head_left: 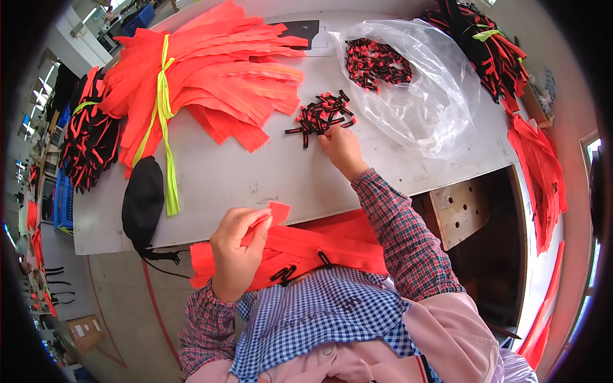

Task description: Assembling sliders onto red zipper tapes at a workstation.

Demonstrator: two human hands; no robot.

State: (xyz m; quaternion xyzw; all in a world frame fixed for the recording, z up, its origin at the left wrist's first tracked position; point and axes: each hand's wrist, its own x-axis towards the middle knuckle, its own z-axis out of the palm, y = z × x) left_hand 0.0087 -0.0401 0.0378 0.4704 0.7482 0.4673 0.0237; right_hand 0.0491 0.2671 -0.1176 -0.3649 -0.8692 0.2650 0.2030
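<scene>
My left hand (239, 249) pinches the end of an orange-red zipper tape (279, 212) between thumb and fingers, above my lap. More orange-red zipper tapes (345, 246) lie across my lap, some with black pulls (284, 273) on them. My right hand (343, 150) reaches forward onto the table, its fingers closed at the near edge of a loose pile of small black-and-red zipper pulls (314, 119). Whether a pull is between those fingertips is hidden.
A big bundle of orange-red tapes (223, 70), tied with a yellow-green ribbon (164, 105), covers the table's (211, 185) left. A clear plastic bag (440, 96) with more pulls lies to the right. A black pouch (143, 201) hangs over the front edge. Black-and-red bundles (96, 137) flank the table.
</scene>
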